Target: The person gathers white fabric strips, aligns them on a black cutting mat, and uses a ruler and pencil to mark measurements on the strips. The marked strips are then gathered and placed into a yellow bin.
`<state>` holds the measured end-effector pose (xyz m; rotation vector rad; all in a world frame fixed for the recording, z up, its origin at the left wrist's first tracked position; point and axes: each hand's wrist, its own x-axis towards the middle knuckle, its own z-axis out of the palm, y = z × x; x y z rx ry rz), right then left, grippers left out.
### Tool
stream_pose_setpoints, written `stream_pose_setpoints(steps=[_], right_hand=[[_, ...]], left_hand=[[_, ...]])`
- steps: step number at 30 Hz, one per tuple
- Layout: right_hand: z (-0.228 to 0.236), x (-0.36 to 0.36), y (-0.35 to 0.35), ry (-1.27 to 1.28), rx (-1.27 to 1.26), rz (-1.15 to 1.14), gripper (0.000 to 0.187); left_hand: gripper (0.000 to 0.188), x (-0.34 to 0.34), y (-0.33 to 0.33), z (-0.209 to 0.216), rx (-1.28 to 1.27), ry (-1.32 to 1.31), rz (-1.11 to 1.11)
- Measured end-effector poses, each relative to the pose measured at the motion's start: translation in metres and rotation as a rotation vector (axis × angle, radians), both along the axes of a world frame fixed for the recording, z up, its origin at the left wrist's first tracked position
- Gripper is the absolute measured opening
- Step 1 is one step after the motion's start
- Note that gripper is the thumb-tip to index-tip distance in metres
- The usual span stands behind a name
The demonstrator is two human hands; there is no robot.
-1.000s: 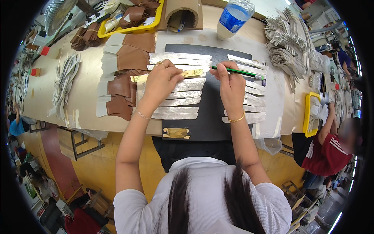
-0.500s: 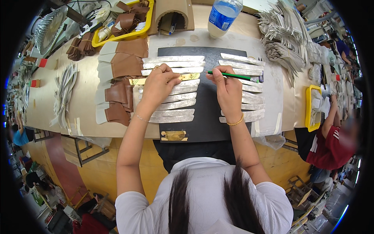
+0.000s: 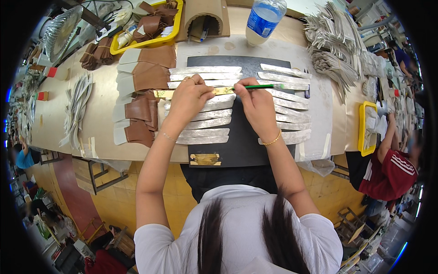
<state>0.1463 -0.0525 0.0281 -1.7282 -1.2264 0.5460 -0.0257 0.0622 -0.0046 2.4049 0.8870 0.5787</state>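
My left hand [image 3: 186,106] pinches a yellow patterned strip [image 3: 163,93], which lies crosswise over the black board [image 3: 248,137]. The strip's right end reaches toward my right hand [image 3: 256,108]. A green pencil [image 3: 264,86] is gripped in that right hand, nearly level, with its left end close to the strip's end; whether they touch is hard to tell. Narrow silvery-grey strips [image 3: 207,123] lie in a column under and around my left hand. A second column of similar strips [image 3: 289,114] lies along the board's right side, partly behind my right hand.
Brown leather pieces [image 3: 153,75] lie left of the board. A yellow tray [image 3: 175,29], a curved cardboard holder [image 3: 205,18] and a bottle [image 3: 262,23] stand at the back. Bundled pale strips [image 3: 331,50] are at the back right. A co-worker's arm [image 3: 388,134] shows far right.
My right hand has moved left with the pencil, from the right column of strips to the yellow strip's right end. My left hand stays on the yellow strip.
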Motion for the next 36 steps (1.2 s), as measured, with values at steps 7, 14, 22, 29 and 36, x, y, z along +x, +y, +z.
stream_pose_setpoints(steps=[7,14,22,29,36], right_hand=[[-0.016,-0.012,0.025,-0.165,0.016,0.14,0.02],[-0.018,-0.021,0.031,-0.351,-0.035,0.111,0.02],[-0.018,-0.023,0.035,-0.388,-0.035,0.105,0.017],[-0.009,-0.015,0.03,-0.174,-0.008,0.018,0.023],[0.004,0.022,0.01,0.076,0.123,-0.145,0.028]], left_hand=[[0.012,0.003,0.001,0.001,0.004,0.066,-0.005],[0.01,0.004,0.0,0.0,0.033,0.009,-0.002],[0.012,0.004,0.001,0.0,0.034,0.018,-0.007],[0.016,0.0,0.003,0.001,-0.083,0.001,-0.022],[0.015,0.004,0.018,0.017,-0.111,-0.078,0.01]])
